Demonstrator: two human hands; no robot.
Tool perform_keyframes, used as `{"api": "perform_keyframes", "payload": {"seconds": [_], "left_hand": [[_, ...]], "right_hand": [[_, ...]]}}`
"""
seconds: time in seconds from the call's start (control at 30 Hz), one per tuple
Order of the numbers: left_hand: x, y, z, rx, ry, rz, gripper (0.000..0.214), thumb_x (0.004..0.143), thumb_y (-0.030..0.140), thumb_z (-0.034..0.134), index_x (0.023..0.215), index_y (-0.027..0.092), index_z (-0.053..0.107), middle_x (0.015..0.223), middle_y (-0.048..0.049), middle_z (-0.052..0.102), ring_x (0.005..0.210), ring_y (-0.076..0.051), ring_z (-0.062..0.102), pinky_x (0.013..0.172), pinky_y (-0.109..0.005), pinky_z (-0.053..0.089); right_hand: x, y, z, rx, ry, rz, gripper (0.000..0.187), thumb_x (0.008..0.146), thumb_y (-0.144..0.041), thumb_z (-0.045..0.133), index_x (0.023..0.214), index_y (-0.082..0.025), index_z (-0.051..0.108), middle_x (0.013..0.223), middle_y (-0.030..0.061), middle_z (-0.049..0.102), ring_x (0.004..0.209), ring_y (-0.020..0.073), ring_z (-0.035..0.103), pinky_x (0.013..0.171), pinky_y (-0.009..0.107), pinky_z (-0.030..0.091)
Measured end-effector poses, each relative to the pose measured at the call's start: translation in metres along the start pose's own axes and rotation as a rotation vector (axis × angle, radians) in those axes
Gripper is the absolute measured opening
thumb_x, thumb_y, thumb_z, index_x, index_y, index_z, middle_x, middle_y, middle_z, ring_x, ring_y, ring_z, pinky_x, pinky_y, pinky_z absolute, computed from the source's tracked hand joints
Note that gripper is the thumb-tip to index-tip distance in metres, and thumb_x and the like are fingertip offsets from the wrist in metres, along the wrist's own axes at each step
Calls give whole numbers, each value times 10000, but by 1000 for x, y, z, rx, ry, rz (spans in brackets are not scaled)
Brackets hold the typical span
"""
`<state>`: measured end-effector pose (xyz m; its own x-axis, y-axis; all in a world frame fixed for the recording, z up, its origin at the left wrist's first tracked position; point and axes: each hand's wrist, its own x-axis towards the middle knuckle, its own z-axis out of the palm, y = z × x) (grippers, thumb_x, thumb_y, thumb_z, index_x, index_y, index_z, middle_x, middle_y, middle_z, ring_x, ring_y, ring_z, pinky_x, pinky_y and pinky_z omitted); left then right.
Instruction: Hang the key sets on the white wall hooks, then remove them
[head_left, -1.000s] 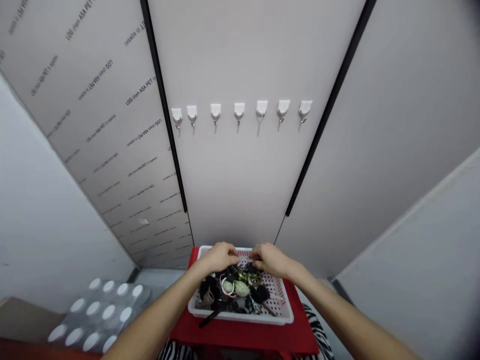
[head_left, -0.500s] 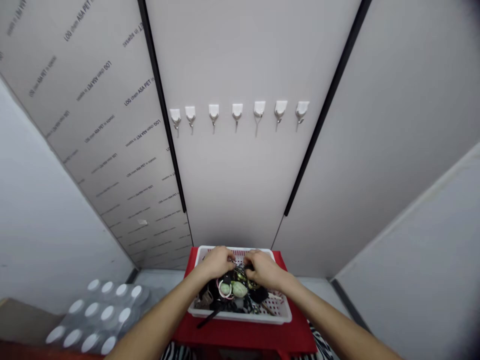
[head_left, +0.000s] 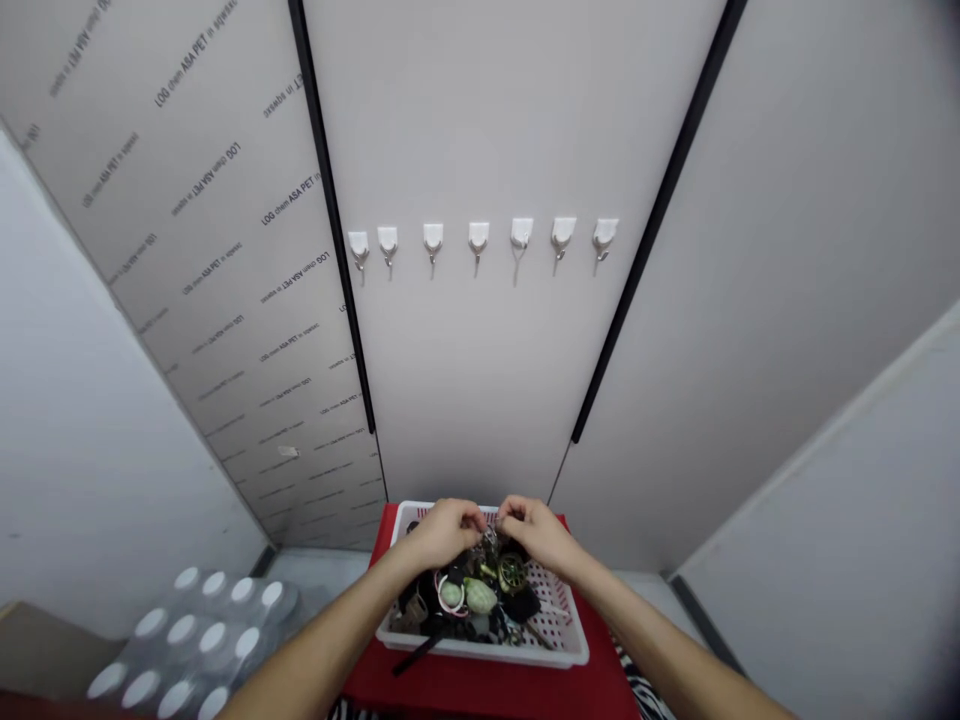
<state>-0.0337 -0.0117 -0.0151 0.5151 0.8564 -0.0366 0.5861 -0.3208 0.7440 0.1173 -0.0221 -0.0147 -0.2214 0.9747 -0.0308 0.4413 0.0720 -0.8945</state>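
Observation:
Both of my hands are over a white plastic basket (head_left: 581,640) filled with a jumble of keychains and small trinkets. My left hand (head_left: 450,532) is closed in a pinch near the back of the basket, at a silvery keychain (head_left: 490,541). From the other side, my right hand (head_left: 531,530) pinches at the same metal piece; its exact shape is too small to tell. In front of my fingers lie a pale green charm (head_left: 480,596), a pink-and-white ring (head_left: 451,594) and a gold-green round piece (head_left: 512,572).
Beneath the basket is a red-covered stand (head_left: 495,685). A black strap (head_left: 417,656) hangs over the basket's front rim. On the wall panel are several white adhesive hooks (head_left: 478,236) in a row. Shrink-wrapped bottles with white caps (head_left: 182,628) stand on the floor at left.
My hands have risen slightly and moved a little to the right, pinching the silvery piece between them. The gold-green round piece shows more fully. The view has tilted slightly.

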Motion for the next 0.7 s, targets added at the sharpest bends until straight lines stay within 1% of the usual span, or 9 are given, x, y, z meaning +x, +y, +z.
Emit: {"api": "perform_keyframes", "payload": {"seconds": [0.1, 0.17, 0.3, 0.37, 0.43, 0.5, 0.6, 0.7], "left_hand": [[3, 7, 1, -107, 30, 66, 171, 595, 145, 411, 713, 127, 532, 640, 9, 523, 589, -84, 437, 544, -176, 334], [7, 10, 3, -192, 55, 85, 173, 597, 154, 433, 750, 129, 510, 659, 5, 522, 603, -83, 441, 561, -181, 340], [16, 14, 10, -404, 76, 12, 200, 595, 157, 460, 787, 111, 487, 609, 9, 504, 547, -69, 421, 517, -176, 326], [19, 17, 12, -485, 65, -18, 177, 589, 154, 464, 752, 97, 501, 576, 17, 489, 517, -60, 402, 508, -174, 316], [20, 20, 11, -499, 70, -26, 129, 587, 171, 462, 667, 89, 522, 541, 25, 469, 500, -56, 383, 510, -177, 310], [20, 23, 9, -475, 98, -42, 131, 587, 198, 456, 594, 89, 529, 508, 33, 445, 486, -56, 362, 502, -180, 302], [20, 27, 1, -449, 150, -67, 144, 573, 213, 459, 593, 95, 539, 488, 42, 431, 473, -58, 348, 483, -180, 290], [21, 32, -8, -407, 179, -61, 143, 559, 210, 466, 593, 97, 547, 498, 37, 446, 481, -62, 357, 485, -179, 291]], "right_hand": [[1, -11, -8, 145, 27, -22, 55, 563, -168, 414, 514, -145, 424, 459, -61, 371, 447, 53, 315, 449, 175, 253], [2, -19, -14, 220, 45, -20, 53, 559, -168, 425, 513, -142, 426, 458, -60, 377, 448, 51, 315, 456, 178, 256], [1, -26, -22, 352, 60, 17, 66, 558, -181, 444, 513, -146, 410, 433, -71, 363, 430, 47, 312, 452, 182, 256], [-1, -26, -22, 409, 41, 34, 73, 562, -190, 449, 522, -149, 404, 430, -72, 366, 425, 47, 323, 455, 186, 266], [-2, -25, -22, 440, 35, 33, 75, 566, -197, 452, 533, -150, 404, 442, -68, 385, 434, 50, 343, 466, 190, 280], [-4, -26, -23, 437, 56, 31, 79, 568, -203, 456, 537, -150, 406, 450, -67, 393, 441, 52, 351, 472, 191, 286], [-6, -27, -27, 351, 92, -1, 69, 565, -196, 466, 542, -147, 424, 474, -61, 410, 466, 55, 367, 491, 190, 296], [-7, -25, -32, 228, 87, -66, 40, 571, -178, 465, 557, -146, 444, 507, -52, 430, 497, 64, 386, 511, 192, 307]]}}
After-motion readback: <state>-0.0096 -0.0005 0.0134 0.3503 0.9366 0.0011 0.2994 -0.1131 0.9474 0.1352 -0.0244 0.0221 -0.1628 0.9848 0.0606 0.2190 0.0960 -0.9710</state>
